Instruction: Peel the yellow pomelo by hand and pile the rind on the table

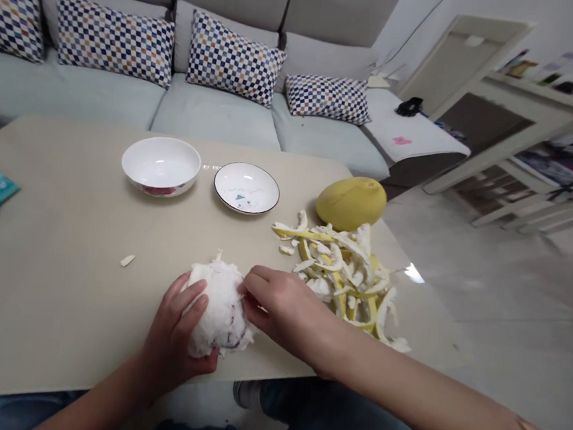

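The pith-covered pomelo [215,309] is cradled above the tabletop [62,255] in the spread left hand [175,339] and pinched by the right hand [278,305]; a sharp tug could tear it or jerk it loose.

My left hand [175,339] is cupped low with its fingers curled upward, and my right hand [281,306] is bent inward facing it, thumb out of sight. My right forearm [416,390] stretches in from the lower right; my left forearm [92,405] rises from the bottom edge.
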A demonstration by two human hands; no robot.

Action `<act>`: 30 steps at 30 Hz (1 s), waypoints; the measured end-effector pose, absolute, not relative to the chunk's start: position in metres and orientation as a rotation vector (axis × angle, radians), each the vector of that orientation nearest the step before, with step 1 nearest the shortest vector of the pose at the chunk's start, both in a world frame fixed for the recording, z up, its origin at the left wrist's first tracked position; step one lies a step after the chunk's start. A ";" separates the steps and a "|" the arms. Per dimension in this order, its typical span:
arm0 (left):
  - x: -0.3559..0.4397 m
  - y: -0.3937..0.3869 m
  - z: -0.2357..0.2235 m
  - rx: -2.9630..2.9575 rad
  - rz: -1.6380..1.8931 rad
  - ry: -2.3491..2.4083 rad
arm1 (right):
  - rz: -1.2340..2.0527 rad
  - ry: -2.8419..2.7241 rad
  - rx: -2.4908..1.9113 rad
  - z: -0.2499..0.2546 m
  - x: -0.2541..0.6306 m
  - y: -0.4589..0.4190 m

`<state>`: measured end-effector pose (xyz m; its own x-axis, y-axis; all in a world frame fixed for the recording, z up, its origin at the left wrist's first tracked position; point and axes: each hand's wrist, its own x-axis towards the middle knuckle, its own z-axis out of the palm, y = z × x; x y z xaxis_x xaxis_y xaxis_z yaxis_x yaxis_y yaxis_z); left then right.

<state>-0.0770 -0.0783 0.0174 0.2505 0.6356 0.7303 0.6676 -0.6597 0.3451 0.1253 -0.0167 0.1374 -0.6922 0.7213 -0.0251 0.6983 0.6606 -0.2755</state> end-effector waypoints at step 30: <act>-0.076 -0.080 0.020 -2.467 -1.437 -1.207 | 0.623 -2.623 -1.339 0.144 0.120 -0.003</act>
